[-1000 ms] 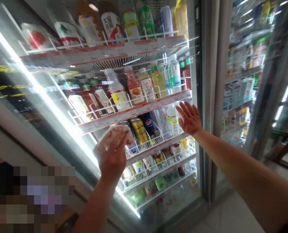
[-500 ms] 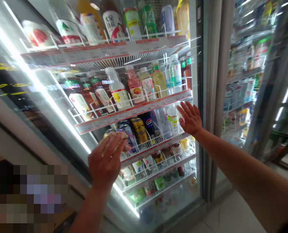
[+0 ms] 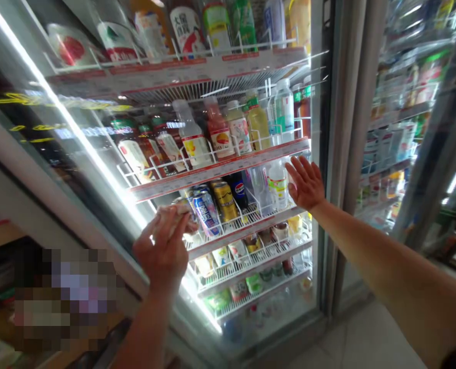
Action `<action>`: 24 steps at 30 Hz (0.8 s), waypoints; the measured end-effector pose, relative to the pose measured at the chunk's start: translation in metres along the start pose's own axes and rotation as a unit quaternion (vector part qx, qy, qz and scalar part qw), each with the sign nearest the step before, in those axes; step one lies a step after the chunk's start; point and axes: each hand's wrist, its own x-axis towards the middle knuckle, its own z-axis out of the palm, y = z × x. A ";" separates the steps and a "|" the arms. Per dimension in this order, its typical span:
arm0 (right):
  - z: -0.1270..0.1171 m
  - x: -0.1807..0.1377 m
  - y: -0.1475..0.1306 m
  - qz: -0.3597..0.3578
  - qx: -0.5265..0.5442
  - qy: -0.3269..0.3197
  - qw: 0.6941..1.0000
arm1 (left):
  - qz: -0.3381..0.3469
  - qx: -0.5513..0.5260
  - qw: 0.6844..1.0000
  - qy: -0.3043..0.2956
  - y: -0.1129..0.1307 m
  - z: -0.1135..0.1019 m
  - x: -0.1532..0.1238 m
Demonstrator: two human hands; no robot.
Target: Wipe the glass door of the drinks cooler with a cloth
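Facing a drinks cooler through its glass door (image 3: 274, 302). Pressing a pale, crumpled cloth (image 3: 173, 214) against the pane with the left hand (image 3: 162, 251), fingers curled loosely over the cloth and pointing up and to the right, forearm rising from the bottom edge of the view. Cloth sitting low and left of the door's middle, just right of the bright light strip (image 3: 97, 164) running down the left side. Laying the right hand (image 3: 306, 182) flat on the same pane close to its right frame (image 3: 337, 154), palm to the glass, 5 fingers spread wide, gripping nothing, well apart from the left. Seen behind the glass just right of the cloth, on a wire shelf: a blue can (image 3: 206, 212), a gold can (image 3: 224, 201) and a dark cola bottle (image 3: 240, 188). Just left of the right hand, a clear bottle with a green label (image 3: 278, 184). Above both hands, a red-edged shelf (image 3: 220, 169) carrying juice bottles (image 3: 218, 130). Beyond the frame to the right, a second cooler (image 3: 397, 128), blurred.
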 end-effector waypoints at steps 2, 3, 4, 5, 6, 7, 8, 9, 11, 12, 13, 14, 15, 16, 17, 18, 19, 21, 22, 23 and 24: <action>0.000 0.000 0.000 -0.013 0.000 0.019 1.000 | 0.014 -0.018 1.000 -0.017 0.010 -0.001 -0.005; 0.000 0.000 0.001 -0.018 -0.001 0.024 1.000 | 0.036 -0.037 0.998 -0.038 0.015 -0.001 -0.009; 0.000 0.000 0.001 -0.019 -0.001 0.026 0.999 | 0.063 -0.055 0.995 -0.060 0.020 -0.001 -0.013; 0.000 0.000 0.001 -0.018 0.000 0.023 1.000 | 0.089 -0.069 0.991 -0.077 0.022 -0.001 -0.016; 0.000 0.000 0.001 -0.014 0.002 0.015 1.000 | 0.104 -0.076 0.988 -0.086 0.023 -0.001 -0.017; 0.000 0.000 0.001 -0.008 0.004 0.008 1.000 | 0.103 -0.075 0.988 -0.085 0.021 -0.001 -0.018; 0.000 0.000 0.001 -0.004 0.007 0.005 1.000 | 0.092 -0.070 0.990 -0.075 0.018 0.000 -0.017; 0.000 0.000 0.001 -0.004 0.010 0.007 1.000 | 0.075 -0.061 0.993 -0.061 0.014 0.000 -0.016; 0.000 0.000 0.000 -0.008 0.009 0.018 1.000 | 0.037 -0.042 0.998 -0.034 0.010 0.000 -0.015; 0.000 0.000 0.000 -0.009 0.006 0.022 1.000 | 0.028 -0.037 0.998 -0.031 0.011 -0.001 -0.017; 0.000 0.000 -0.001 -0.008 0.003 0.022 1.000 | 0.028 -0.038 0.998 -0.039 0.014 -0.001 -0.019; 0.000 0.000 -0.001 -0.006 -0.001 0.020 1.000 | 0.039 -0.047 0.997 -0.054 0.018 -0.002 -0.023; 0.000 0.000 -0.001 -0.004 -0.003 0.017 1.000 | 0.059 -0.061 0.994 -0.076 0.022 -0.003 -0.028; 0.000 0.000 -0.001 -0.004 -0.004 0.016 1.000 | 0.079 -0.074 0.989 -0.098 0.026 -0.003 -0.032; 0.000 0.000 -0.001 -0.006 -0.003 0.018 1.000 | 0.093 -0.080 0.986 -0.112 0.029 -0.004 -0.035; -0.001 0.001 -0.001 -0.010 -0.002 0.023 1.000 | 0.096 -0.080 0.986 -0.114 0.029 -0.004 -0.038; -0.001 0.001 -0.001 -0.014 -0.001 0.029 0.999 | 0.090 -0.074 0.987 -0.106 0.028 -0.004 -0.038; -0.002 0.002 -0.002 -0.021 -0.003 0.042 0.999 | 0.062 -0.060 0.993 -0.082 0.026 -0.003 -0.037; -0.002 0.002 -0.002 -0.024 -0.006 0.048 0.999 | 0.046 -0.052 0.995 -0.072 0.026 -0.002 -0.036; -0.003 0.002 -0.002 -0.026 -0.010 0.051 0.998 | 0.034 -0.048 0.996 -0.066 0.028 -0.002 -0.036; -0.003 0.002 -0.003 -0.025 -0.013 0.050 0.998 | 0.024 -0.050 0.996 -0.066 0.032 -0.001 -0.037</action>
